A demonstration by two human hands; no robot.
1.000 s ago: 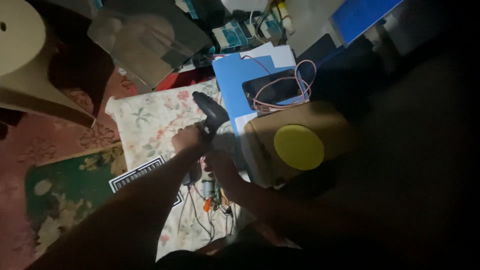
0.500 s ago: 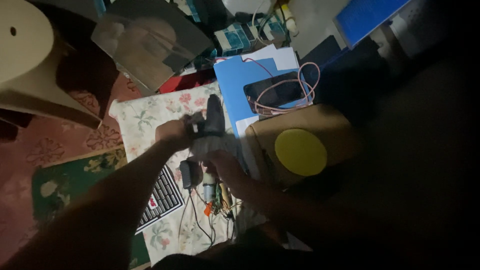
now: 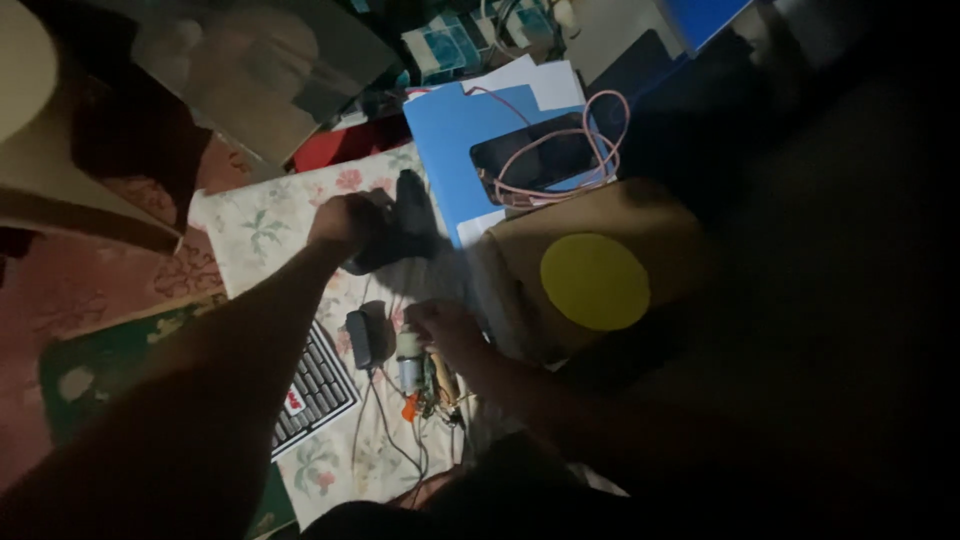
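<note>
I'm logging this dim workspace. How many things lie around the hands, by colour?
Black: 3 - glue gun in the left hand, phone, small adapter
Blue: 1 - folder
Yellow: 1 - round disc
Pink: 1 - cable
Silver: 1 - small motor by the right hand
Total: 7

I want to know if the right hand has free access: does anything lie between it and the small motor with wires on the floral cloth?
Nothing visible does. The right hand sits right at the small motor, fingers about touching its top. The black adapter lies left of it, and the left hand holds the black tool farther up.
</note>
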